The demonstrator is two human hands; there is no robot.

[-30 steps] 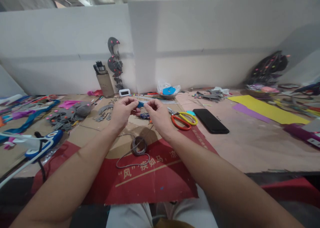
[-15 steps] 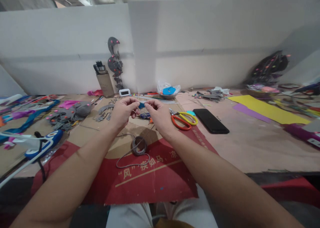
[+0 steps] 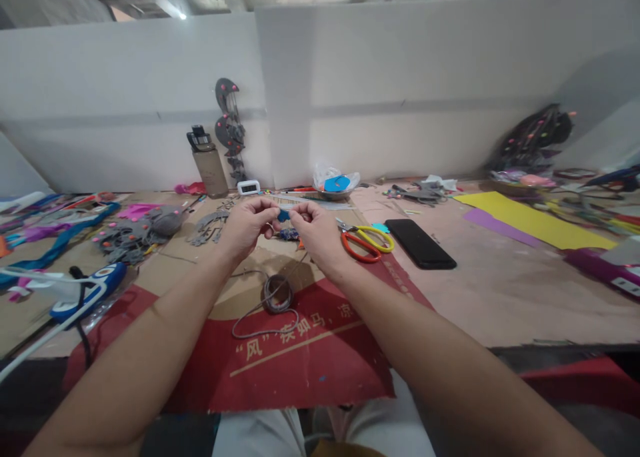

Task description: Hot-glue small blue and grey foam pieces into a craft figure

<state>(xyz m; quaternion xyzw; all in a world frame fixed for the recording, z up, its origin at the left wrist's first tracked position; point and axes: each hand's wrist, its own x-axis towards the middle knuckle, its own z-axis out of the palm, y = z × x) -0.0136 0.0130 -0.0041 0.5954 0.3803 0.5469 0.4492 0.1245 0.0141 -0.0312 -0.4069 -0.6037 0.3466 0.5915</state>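
A small blue piece (image 3: pixel 284 215), too small to name more exactly, is pinched between both hands above the cardboard. My left hand (image 3: pixel 249 224) grips its left end with thumb and forefinger, the other fingers curled. On its right end, my right hand (image 3: pixel 317 229) closes in the same way. Below them a coil of grey cord (image 3: pixel 278 294) lies on the red cardboard sheet (image 3: pixel 300 377), a loose loop trailing off it. Scissors (image 3: pixel 367 241) with one orange and one yellow handle rest just right of my right hand.
A black phone (image 3: pixel 420 243) lies right of the scissors, near yellow paper (image 3: pixel 530 218). A bottle (image 3: pixel 209 167) and a small white digital device (image 3: pixel 249 187) stand at the back. Grey cut pieces (image 3: pixel 143 233) and a white-and-blue glue gun (image 3: pixel 90 290) are at left.
Both hands stay in nearly the same place, still pinching the blue piece, which appears slightly turned between the fingertips. The view has shifted a little.
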